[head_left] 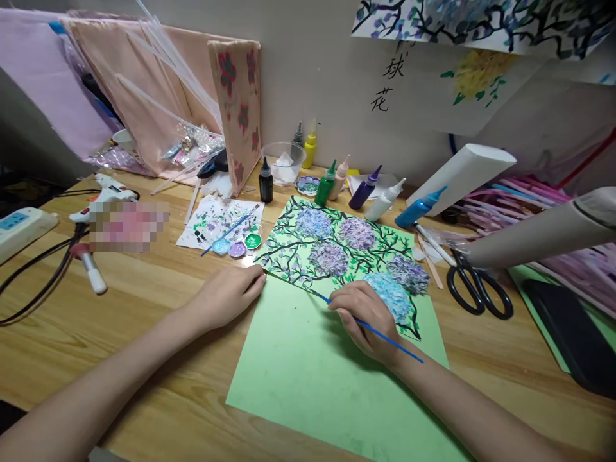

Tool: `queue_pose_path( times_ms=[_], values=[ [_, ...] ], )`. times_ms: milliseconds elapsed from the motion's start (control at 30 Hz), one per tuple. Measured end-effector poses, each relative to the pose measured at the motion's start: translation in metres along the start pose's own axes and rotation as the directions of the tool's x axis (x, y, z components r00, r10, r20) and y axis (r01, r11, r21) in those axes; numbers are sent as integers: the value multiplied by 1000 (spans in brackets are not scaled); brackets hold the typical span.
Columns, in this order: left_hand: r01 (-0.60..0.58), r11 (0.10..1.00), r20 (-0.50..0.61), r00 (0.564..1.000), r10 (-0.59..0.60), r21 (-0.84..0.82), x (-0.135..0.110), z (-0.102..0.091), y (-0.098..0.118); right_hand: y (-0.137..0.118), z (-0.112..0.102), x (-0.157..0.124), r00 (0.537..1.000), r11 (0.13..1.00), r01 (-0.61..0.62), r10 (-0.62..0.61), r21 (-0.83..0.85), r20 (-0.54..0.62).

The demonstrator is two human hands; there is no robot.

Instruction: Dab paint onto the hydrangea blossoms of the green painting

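Observation:
My right hand [364, 317] is closed around a thin blue paintbrush [392, 343], whose tip points to the lower edge of a painting [289, 251]. The painting has black branches, green leaves and fluffy blue and purple flower heads. It lies over the upper part of a green sheet [289, 359]. My left hand [235, 292] rests on the table, its curled fingers gripping the painting's left corner. Beyond it stand small paint caps, light blue [221, 245], purple [237, 249] and green [253, 241]. A second blue brush [231, 230] lies across a paint-spotted paper [192, 239].
Behind the painting stand several paint bottles, including black [265, 183], green [326, 186], purple [364, 190] and blue [421, 208]. Black-handled scissors [474, 289] and a dark phone-like slab [572, 337] lie right. A glue gun [106, 196] and power strip [24, 231] are left.

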State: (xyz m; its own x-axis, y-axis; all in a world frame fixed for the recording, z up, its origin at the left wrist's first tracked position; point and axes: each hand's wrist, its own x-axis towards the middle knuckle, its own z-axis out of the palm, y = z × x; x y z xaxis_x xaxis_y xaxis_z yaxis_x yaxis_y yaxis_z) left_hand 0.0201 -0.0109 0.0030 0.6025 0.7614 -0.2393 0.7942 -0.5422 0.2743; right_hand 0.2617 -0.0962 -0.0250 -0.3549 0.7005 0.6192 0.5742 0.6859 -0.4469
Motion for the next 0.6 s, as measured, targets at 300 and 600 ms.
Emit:
queue_pose_path(
  times_ms=[300,600],
  values=[
    [1,1000,1,1000,-1,11,0,1,-1,-1,0,-1,1000,1000,-14,14,11,7],
    [-7,1000,-8,1000,7,-3,0,1,-1,0,0,-2,1000,1000,-9,9,-1,9]
  ],
)
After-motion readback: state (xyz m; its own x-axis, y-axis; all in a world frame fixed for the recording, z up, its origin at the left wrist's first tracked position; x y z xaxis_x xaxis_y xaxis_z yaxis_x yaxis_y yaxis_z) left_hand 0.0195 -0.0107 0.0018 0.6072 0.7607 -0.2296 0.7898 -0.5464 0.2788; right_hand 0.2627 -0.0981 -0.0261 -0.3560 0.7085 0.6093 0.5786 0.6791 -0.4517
